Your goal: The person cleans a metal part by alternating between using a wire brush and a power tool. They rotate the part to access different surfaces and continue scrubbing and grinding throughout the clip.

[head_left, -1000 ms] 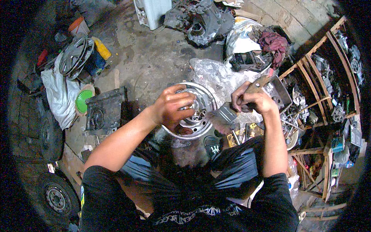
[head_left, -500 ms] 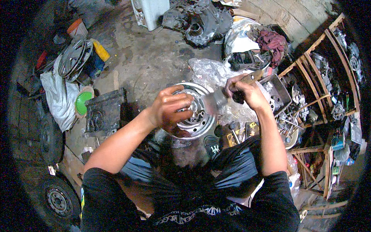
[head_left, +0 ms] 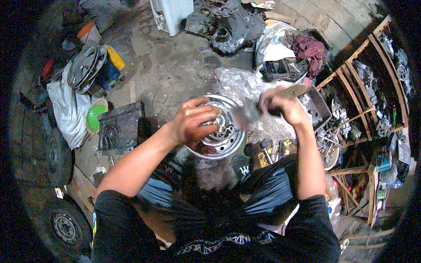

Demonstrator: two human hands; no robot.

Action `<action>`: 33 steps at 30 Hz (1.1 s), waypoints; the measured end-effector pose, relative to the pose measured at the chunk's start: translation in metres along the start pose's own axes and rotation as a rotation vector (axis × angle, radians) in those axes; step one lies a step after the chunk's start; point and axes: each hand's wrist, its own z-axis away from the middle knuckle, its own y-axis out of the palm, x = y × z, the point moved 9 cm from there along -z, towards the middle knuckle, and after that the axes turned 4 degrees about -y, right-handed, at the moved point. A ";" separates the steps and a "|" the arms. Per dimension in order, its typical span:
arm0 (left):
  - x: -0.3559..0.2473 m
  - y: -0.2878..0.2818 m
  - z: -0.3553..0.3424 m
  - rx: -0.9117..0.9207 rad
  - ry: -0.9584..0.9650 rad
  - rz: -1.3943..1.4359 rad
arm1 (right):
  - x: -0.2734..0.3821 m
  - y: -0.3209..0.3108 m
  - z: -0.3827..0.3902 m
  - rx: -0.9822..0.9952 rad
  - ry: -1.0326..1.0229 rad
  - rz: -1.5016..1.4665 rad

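Note:
A silvery steel wheel rim (head_left: pixel 234 143) lies flat on the floor in front of me, with small metal parts inside its centre. Over the rim's left half, my left hand (head_left: pixel 196 120) is closed, its fingers curled; whatever they grip is hidden beneath them. To the right of the rim, my right hand (head_left: pixel 280 105) is wrapped round a paintbrush (head_left: pixel 294 91) with a flat wooden handle. The handle sticks out at the upper right, while the brush's grey metal band and dark bristles point left toward the rim, smeared by motion.
Bubble wrap (head_left: pixel 237 79) spreads beyond the rim. A metal tray (head_left: pixel 323 115) and a wooden shelf rack (head_left: pixel 355 83) with parts stand right. A gearbox (head_left: pixel 232 26) lies at the back. Left are a dark square metal part (head_left: pixel 120 129), wheel covers (head_left: pixel 83 65) and tyres (head_left: pixel 66 225).
The paintbrush's handle end has swung a little right and down with my right hand's motion. My left hand and the wheel rim stay nearly where they were.

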 end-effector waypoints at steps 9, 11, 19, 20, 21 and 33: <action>0.000 -0.011 -0.013 -0.066 -0.059 0.080 | -0.028 -0.022 0.008 -0.311 0.044 0.350; 0.002 -0.009 -0.008 -0.050 -0.048 0.050 | -0.013 -0.009 0.000 -0.186 0.024 0.178; 0.005 -0.006 -0.003 -0.063 -0.042 0.035 | -0.013 0.003 -0.001 -0.122 0.002 0.009; 0.003 -0.007 -0.007 -0.066 -0.053 0.054 | -0.024 -0.019 0.008 -0.385 0.001 0.364; 0.003 -0.008 -0.009 -0.070 -0.063 0.074 | -0.034 -0.025 0.015 -0.405 -0.001 0.400; 0.004 -0.004 0.001 -0.043 -0.039 0.019 | -0.006 -0.024 0.007 -0.316 -0.043 0.547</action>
